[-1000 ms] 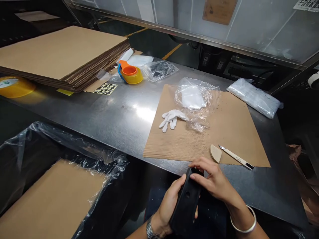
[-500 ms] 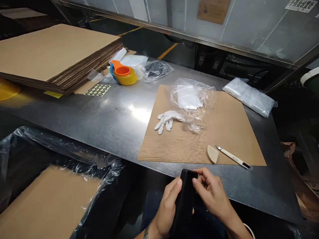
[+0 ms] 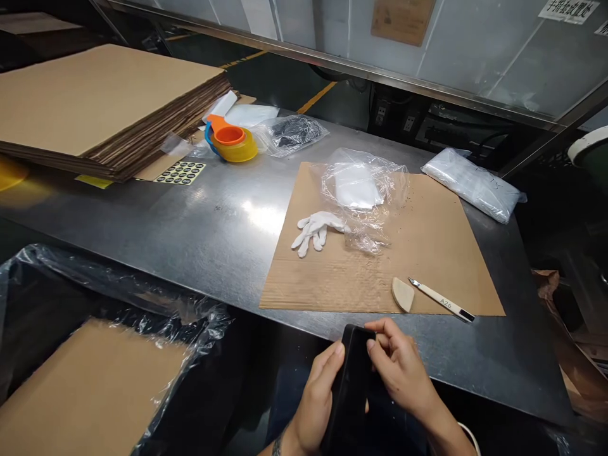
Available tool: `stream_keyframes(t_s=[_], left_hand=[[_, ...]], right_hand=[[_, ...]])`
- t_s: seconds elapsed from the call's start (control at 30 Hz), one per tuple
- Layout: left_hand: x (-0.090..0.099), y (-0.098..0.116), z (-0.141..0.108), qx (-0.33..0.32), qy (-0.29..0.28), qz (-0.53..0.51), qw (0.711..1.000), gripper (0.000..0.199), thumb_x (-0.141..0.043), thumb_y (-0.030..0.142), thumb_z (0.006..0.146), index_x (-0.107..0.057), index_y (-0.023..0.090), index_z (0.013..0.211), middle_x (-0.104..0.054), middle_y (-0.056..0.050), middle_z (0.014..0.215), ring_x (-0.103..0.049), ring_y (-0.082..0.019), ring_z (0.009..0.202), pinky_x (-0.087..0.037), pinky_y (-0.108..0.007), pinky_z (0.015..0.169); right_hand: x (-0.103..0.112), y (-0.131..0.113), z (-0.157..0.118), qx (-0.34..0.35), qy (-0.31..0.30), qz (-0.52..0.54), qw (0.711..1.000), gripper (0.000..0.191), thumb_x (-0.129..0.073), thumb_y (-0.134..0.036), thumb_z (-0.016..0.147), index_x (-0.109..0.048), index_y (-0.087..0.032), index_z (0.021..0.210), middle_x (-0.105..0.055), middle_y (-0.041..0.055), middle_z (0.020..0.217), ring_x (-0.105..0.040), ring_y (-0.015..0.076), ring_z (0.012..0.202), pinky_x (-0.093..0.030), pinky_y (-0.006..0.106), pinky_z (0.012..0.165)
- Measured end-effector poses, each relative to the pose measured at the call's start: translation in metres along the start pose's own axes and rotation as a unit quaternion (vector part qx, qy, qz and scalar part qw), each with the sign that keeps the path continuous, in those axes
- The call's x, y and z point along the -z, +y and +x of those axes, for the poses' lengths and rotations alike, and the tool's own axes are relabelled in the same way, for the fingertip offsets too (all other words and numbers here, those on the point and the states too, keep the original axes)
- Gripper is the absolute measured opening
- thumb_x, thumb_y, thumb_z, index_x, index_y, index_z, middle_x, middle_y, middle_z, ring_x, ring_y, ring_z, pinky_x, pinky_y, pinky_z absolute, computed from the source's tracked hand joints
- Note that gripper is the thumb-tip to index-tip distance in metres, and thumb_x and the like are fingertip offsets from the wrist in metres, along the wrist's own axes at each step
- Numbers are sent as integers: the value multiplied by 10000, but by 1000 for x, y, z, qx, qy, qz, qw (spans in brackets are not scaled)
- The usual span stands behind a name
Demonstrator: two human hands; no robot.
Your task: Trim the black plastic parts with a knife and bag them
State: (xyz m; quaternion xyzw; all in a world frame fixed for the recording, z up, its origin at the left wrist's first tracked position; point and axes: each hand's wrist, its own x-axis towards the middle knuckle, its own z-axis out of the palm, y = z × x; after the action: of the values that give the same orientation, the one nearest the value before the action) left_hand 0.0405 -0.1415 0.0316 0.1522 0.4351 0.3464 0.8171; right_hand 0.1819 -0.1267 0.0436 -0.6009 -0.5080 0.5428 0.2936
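Note:
My left hand (image 3: 319,396) is wrapped round the long side of a black rectangular part (image 3: 350,386) with rounded corners and a raised rim, held in front of the table edge. At its upper right corner, the thumb and fingers of my right hand (image 3: 398,361) pinch the rim. The lower end of the part fades into the dark background, so its exact kind is unclear. Just beyond my hands, a beige wedge-shaped block (image 3: 403,295) and a white pen-style craft knife (image 3: 441,299) marked A26 lie on a cardboard sheet (image 3: 327,278).
A white glove (image 3: 316,229) and a clear plastic bag (image 3: 365,180) lie on the cardboard. Behind stand a tape roll (image 3: 237,149) and a tall cardboard stack (image 3: 114,95). A wrapped white packet (image 3: 475,183) lies right. A plastic-lined bin (image 3: 95,380) stands lower left.
The black part has tilted slightly, showing more of its inner face. Both hands keep their hold on it, and the camera view has shifted slightly.

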Motion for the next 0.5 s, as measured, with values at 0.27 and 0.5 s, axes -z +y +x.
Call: stream_keyframes(t_s=[0.27, 0.5], left_hand=[[1, 7, 0, 80, -20, -26, 996, 544, -298, 547, 862, -598, 94, 831, -570, -59, 423, -506, -127, 345, -331, -187, 341], [2, 8, -2, 24, -13, -25, 999, 533, -335, 568, 843, -592, 109, 764, -581, -66, 432, -512, -133, 359, -346, -199, 358]], right_hand=[[3, -2, 4, -34, -43, 64, 996, 354, -427, -443, 880, -535, -147, 1041, -529, -35, 544, -432, 77, 426, -308, 207, 429], [-6, -9, -2, -53, -36, 172, 983, 357, -527, -372, 831, -475, -198, 1138, -457, -47, 676, -464, 88, 611, -380, 216, 574]])
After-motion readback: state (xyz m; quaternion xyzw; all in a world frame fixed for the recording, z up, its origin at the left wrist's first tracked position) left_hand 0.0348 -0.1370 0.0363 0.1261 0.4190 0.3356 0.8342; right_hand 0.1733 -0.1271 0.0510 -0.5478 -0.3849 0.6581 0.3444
